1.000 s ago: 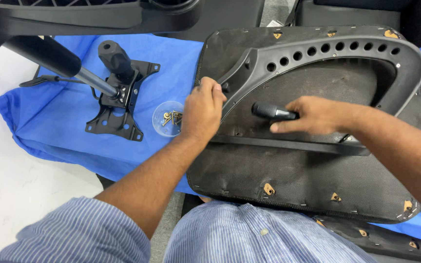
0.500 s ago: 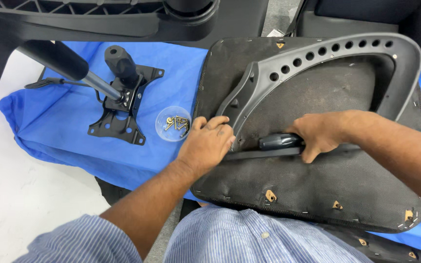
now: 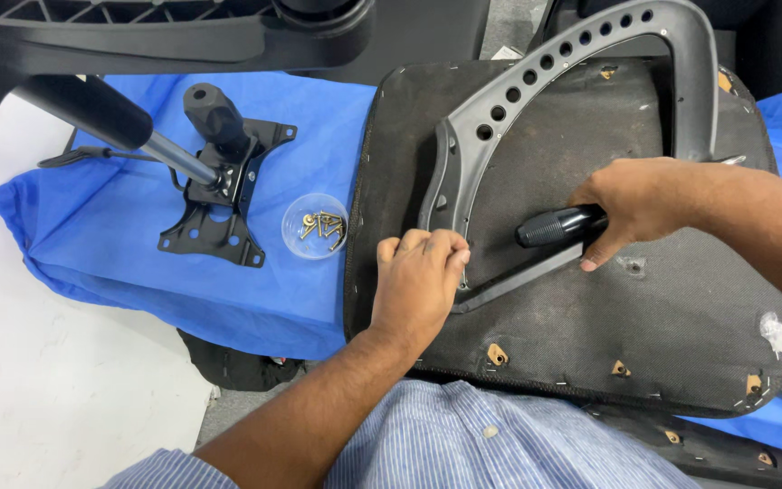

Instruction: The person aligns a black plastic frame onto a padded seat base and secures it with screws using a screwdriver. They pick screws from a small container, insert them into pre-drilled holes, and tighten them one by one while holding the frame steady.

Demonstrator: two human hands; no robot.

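On the upturned seat base (image 3: 590,308), left hand (image 3: 418,281) presses the stiff armrest frame (image 3: 500,118) (best gripped by its bar); right hand (image 3: 631,204) clenches the screwdriver handle (image 3: 558,226).

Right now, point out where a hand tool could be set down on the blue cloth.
Free: blue cloth left of the black mounting plate, and below the screw dish. Crowded: seat underside, with left hand and right hand.
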